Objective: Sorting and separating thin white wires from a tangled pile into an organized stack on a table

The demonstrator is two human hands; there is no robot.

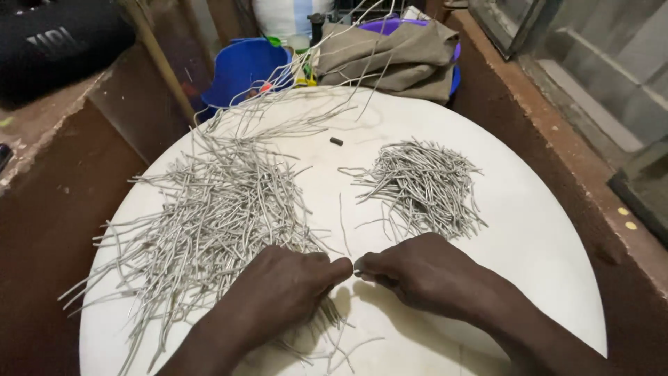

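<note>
Round white table top (543, 230) fills most of the view. Brown wall or ledge surfaces around it from 9 through 3 o'clock.

Large loose heap of long pale grey wire strands (209, 209) spread over the table's 9 o'clock half, some strands trailing up toward 12 and off the rim at 7.

Folded olive-drab cloth (403, 52) at 12 o'clock, lying over a purple basin rim. Blue plastic bucket (240, 69) just beside it, at 11.

Smaller tidy heap of short grey wire pieces (421, 184) at 2 o'clock from table centre, well apart from the large heap.

Left hand (278, 292) at 6 o'clock, resting on the near edge of the large heap, fingers curled, thumb and forefinger pinched together. Right hand (424, 271) just beside it at 5 o'clock, also curled and pinching. The two pinches nearly meet; a short bit of pale wire shows at the right fingertips. Cannot tell if the left pinch holds the same piece.

Single thin grey strand (342, 223) lying alone between the heaps.

Small dark cylindrical bit (336, 141) on bare table at 12 o'clock from centre.
</note>
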